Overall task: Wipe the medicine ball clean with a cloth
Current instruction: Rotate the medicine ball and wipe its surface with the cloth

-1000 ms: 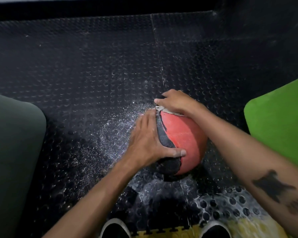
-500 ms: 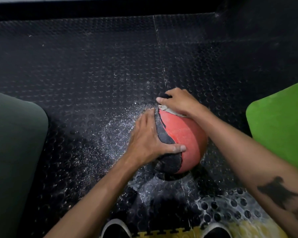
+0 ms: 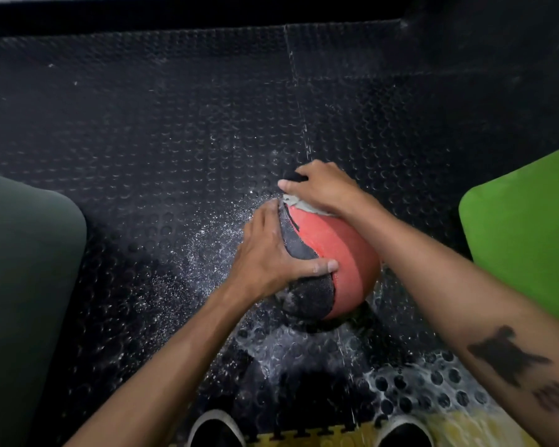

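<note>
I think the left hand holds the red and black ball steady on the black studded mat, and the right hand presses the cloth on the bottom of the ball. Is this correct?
Not quite. In the head view the right hand presses the cloth on the far upper side of the ball, not the bottom. The rest stands: the left hand steadies the ball on the black studded mat.
</note>
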